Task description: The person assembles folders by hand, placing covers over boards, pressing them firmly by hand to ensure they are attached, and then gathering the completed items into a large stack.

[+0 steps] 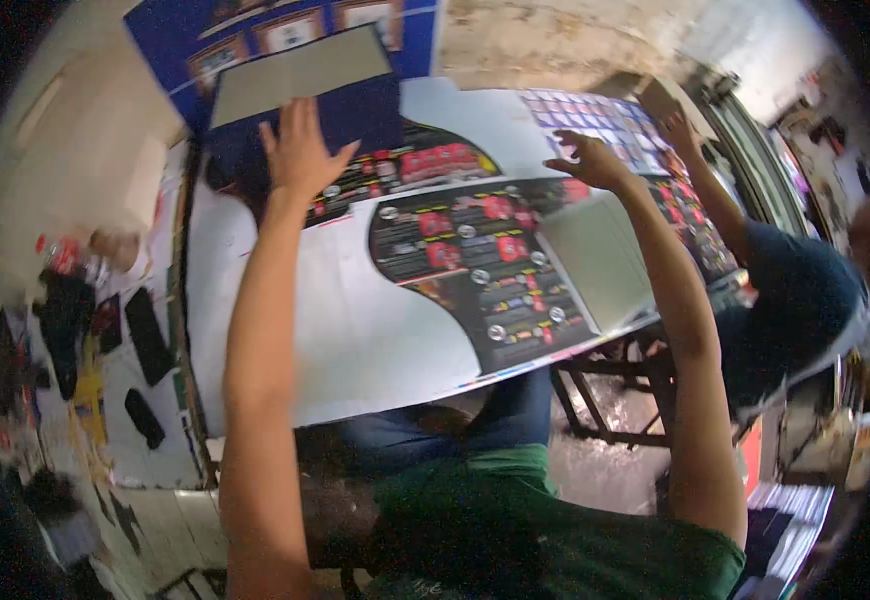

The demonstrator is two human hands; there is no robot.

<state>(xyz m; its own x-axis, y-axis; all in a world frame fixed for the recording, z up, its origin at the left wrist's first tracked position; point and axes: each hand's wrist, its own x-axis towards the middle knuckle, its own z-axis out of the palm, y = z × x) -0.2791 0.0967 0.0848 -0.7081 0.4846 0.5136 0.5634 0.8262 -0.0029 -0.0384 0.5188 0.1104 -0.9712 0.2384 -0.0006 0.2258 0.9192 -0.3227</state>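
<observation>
My left hand lies with spread fingers on or just over a dark blue panel with a grey board face at its top; I cannot tell if it presses. Under and beyond it spreads a large white printed sheet covering the table, with black curved areas bearing red and yellow print. My right hand is raised above the sheet's far right part, fingers curved and apart, with nothing seen in them. Below my right forearm is a plain grey-green board on the sheet.
A co-worker in a dark blue top sits at the right, one hand by a cardboard box. A blue sheet with framed pictures stands at the back. On the left, a side surface holds a bottle and black items. A dark stool stands below.
</observation>
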